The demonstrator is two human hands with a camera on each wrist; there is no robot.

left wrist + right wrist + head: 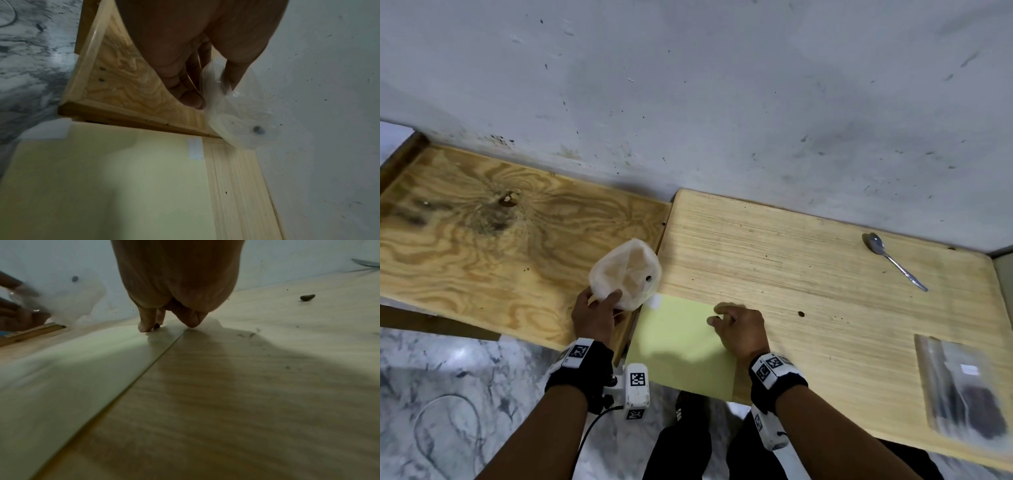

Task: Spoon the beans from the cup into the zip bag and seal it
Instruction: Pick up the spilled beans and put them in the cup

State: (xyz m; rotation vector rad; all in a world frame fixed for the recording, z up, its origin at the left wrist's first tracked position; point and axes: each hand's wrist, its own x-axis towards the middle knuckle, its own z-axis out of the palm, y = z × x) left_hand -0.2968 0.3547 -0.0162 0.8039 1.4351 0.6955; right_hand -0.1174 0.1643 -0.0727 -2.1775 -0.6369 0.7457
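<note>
My left hand (pixel 599 315) grips a translucent plastic cup (pixel 626 270) by its rim and holds it tilted above the seam between the two tabletops. A single dark bean (pixel 649 278) lies inside the cup (pixel 242 123). My right hand (pixel 717 315) is down at the far right corner of a yellow sheet (pixel 674 342), fingers curled. In the right wrist view its fingertips (pixel 144 326) pinch a small dark bean (pixel 157 326) against the sheet. The zip bag (pixel 962 390), with dark beans in it, lies flat at the right front. The metal spoon (pixel 893 262) lies at the back right.
Another loose bean (pixel 800 313) lies on the light wooden table (pixel 825 274), right of my right hand. A darker plywood top (pixel 482 240) adjoins on the left. A grey wall runs along the back. Marble floor shows below the front edge.
</note>
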